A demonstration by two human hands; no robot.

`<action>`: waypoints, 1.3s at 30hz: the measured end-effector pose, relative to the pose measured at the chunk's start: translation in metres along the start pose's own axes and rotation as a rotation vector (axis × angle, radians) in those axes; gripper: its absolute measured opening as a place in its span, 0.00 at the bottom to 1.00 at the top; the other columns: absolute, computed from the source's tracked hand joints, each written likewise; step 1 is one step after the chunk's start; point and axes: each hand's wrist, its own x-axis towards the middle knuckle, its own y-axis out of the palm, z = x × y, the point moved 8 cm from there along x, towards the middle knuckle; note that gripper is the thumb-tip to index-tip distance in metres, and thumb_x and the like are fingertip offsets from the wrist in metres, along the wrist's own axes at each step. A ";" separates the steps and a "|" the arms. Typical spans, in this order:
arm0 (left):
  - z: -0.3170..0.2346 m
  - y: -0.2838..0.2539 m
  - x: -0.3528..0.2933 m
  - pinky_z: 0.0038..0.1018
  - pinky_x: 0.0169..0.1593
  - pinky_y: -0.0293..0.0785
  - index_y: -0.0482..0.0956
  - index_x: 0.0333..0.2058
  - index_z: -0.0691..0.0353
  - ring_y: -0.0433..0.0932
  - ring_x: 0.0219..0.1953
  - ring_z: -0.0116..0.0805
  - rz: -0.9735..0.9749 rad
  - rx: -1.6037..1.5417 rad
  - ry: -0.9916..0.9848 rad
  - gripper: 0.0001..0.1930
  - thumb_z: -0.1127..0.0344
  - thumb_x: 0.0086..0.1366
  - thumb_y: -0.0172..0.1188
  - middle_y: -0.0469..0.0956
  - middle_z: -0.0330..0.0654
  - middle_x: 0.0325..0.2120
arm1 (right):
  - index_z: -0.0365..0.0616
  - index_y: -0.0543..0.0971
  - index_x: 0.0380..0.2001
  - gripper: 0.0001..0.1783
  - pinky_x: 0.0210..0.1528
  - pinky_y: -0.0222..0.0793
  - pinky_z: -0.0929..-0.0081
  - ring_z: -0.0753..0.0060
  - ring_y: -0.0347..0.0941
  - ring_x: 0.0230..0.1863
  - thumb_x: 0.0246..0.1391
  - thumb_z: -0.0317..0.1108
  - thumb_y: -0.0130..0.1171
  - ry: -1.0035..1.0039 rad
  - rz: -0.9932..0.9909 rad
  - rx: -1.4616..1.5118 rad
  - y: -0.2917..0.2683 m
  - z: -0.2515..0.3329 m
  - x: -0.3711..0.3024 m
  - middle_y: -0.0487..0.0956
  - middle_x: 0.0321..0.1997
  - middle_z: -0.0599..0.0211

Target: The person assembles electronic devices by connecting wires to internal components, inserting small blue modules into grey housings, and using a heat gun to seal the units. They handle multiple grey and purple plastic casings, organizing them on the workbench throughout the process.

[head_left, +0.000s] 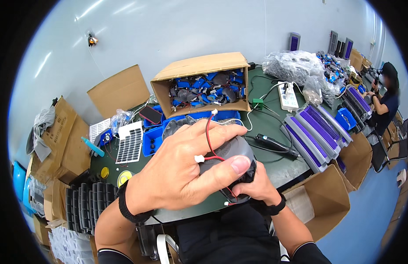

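In front of my chest, both hands hold a dark grey rounded plastic part [234, 148]. My left hand [177, 165] lies over its top and left side, fingers curved round it. From the right and below, my right hand [258, 185] grips it with the thumb against its side. A red and black wire [208, 141] with small white plugs runs over the left hand's fingers. Another white plug [228, 203] hangs below the part. My fingers hide much of the part, so I cannot tell whether more than one piece is held.
On the dark green table, a cardboard box [204, 64] holds many blue and grey wired parts. A black corded tool [274, 143], a white power strip [288, 99] and purple-grey panels [316, 132] lie rightward. Open cartons [323, 193] stand below. A person [385, 99] works far right.
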 end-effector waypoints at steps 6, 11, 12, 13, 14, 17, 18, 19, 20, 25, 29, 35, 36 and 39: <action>0.002 0.017 0.005 0.39 0.55 0.74 0.79 0.58 0.68 0.79 0.48 0.49 0.094 0.130 -0.007 0.27 0.56 0.67 0.65 0.81 0.55 0.47 | 0.39 0.78 0.57 0.44 0.56 0.71 0.73 0.77 0.75 0.50 0.38 0.44 0.88 -0.005 -0.012 -0.019 -0.005 -0.002 -0.002 0.81 0.48 0.69; -0.007 0.032 0.009 0.41 0.50 0.74 0.77 0.60 0.65 0.78 0.45 0.51 0.076 0.376 0.130 0.31 0.51 0.63 0.69 0.79 0.54 0.45 | 0.39 0.77 0.56 0.42 0.57 0.71 0.71 0.77 0.75 0.50 0.40 0.44 0.87 -0.071 -0.034 -0.075 -0.005 0.002 -0.002 0.82 0.49 0.68; -0.011 0.035 0.008 0.41 0.50 0.74 0.77 0.60 0.65 0.78 0.44 0.51 0.048 0.441 0.157 0.32 0.50 0.63 0.70 0.79 0.54 0.45 | 0.38 0.77 0.56 0.42 0.58 0.71 0.70 0.76 0.75 0.51 0.41 0.45 0.86 -0.072 -0.033 -0.050 -0.006 0.001 -0.002 0.82 0.49 0.68; -0.014 0.039 0.005 0.41 0.49 0.74 0.77 0.60 0.64 0.78 0.44 0.50 0.019 0.506 0.185 0.34 0.49 0.62 0.71 0.78 0.54 0.46 | 0.38 0.77 0.56 0.41 0.58 0.71 0.70 0.76 0.75 0.52 0.42 0.45 0.85 -0.073 -0.031 -0.024 -0.007 -0.001 -0.002 0.82 0.50 0.67; -0.014 0.044 0.003 0.41 0.49 0.74 0.77 0.60 0.64 0.78 0.44 0.50 0.001 0.526 0.199 0.34 0.47 0.62 0.71 0.78 0.54 0.46 | 0.38 0.77 0.56 0.41 0.59 0.71 0.70 0.76 0.75 0.52 0.43 0.45 0.85 -0.074 -0.030 0.001 -0.007 -0.002 -0.002 0.82 0.50 0.66; -0.014 0.053 -0.002 0.42 0.49 0.75 0.77 0.60 0.64 0.79 0.44 0.51 -0.025 0.568 0.230 0.36 0.44 0.62 0.70 0.78 0.55 0.48 | 0.37 0.77 0.57 0.39 0.63 0.70 0.69 0.73 0.76 0.56 0.46 0.45 0.82 -0.085 -0.021 -0.019 -0.007 0.001 -0.003 0.82 0.53 0.63; -0.012 0.052 -0.001 0.42 0.50 0.75 0.77 0.60 0.64 0.79 0.44 0.51 0.012 0.510 0.203 0.36 0.44 0.63 0.70 0.78 0.55 0.48 | 0.37 0.77 0.57 0.39 0.64 0.70 0.68 0.73 0.76 0.57 0.46 0.45 0.82 -0.087 -0.007 -0.028 -0.007 0.001 -0.003 0.82 0.54 0.63; -0.010 0.050 0.001 0.43 0.50 0.75 0.76 0.61 0.65 0.79 0.44 0.52 0.048 0.452 0.175 0.35 0.45 0.63 0.69 0.78 0.55 0.49 | 0.37 0.78 0.56 0.38 0.63 0.71 0.68 0.72 0.77 0.55 0.46 0.44 0.82 -0.070 -0.023 -0.033 -0.006 0.002 -0.003 0.83 0.52 0.63; -0.008 0.049 0.002 0.43 0.50 0.75 0.76 0.61 0.65 0.79 0.44 0.52 0.084 0.394 0.147 0.35 0.45 0.63 0.69 0.77 0.55 0.49 | 0.37 0.78 0.56 0.37 0.62 0.71 0.69 0.72 0.77 0.55 0.45 0.43 0.82 -0.061 -0.015 -0.032 -0.006 0.001 -0.004 0.83 0.52 0.63; -0.011 0.057 0.006 0.42 0.52 0.75 0.76 0.60 0.66 0.79 0.48 0.54 0.126 0.478 0.132 0.34 0.47 0.64 0.68 0.77 0.56 0.51 | 0.37 0.78 0.58 0.37 0.59 0.73 0.69 0.74 0.78 0.53 0.46 0.39 0.80 -0.087 0.033 -0.052 -0.009 0.000 -0.002 0.84 0.52 0.63; -0.015 0.062 0.006 0.42 0.52 0.75 0.75 0.60 0.66 0.78 0.47 0.54 0.126 0.480 0.198 0.34 0.47 0.64 0.69 0.76 0.56 0.51 | 0.37 0.77 0.60 0.37 0.61 0.72 0.69 0.73 0.78 0.55 0.48 0.39 0.78 -0.059 0.048 -0.041 -0.008 0.004 -0.004 0.83 0.53 0.63; -0.020 0.065 0.011 0.41 0.39 0.77 0.77 0.52 0.69 0.80 0.33 0.50 0.063 0.633 0.110 0.28 0.49 0.65 0.67 0.78 0.51 0.38 | 0.35 0.72 0.66 0.48 0.65 0.70 0.67 0.71 0.77 0.58 0.45 0.44 0.82 -0.010 0.030 -0.016 -0.011 -0.010 -0.005 0.81 0.58 0.60; -0.018 0.066 0.014 0.40 0.36 0.77 0.77 0.52 0.69 0.80 0.30 0.50 0.022 0.659 0.032 0.28 0.48 0.65 0.67 0.78 0.52 0.36 | 0.35 0.68 0.68 0.55 0.66 0.69 0.65 0.67 0.75 0.61 0.42 0.48 0.84 -0.117 -0.048 -0.075 -0.014 -0.003 -0.010 0.79 0.61 0.57; -0.010 0.064 0.018 0.40 0.23 0.74 0.79 0.52 0.68 0.80 0.21 0.51 -0.078 0.744 -0.203 0.29 0.44 0.69 0.62 0.78 0.55 0.27 | 0.32 0.49 0.77 0.86 0.72 0.63 0.56 0.48 0.65 0.73 0.22 0.62 0.89 -0.544 -0.235 -0.469 -0.002 0.019 -0.039 0.63 0.75 0.43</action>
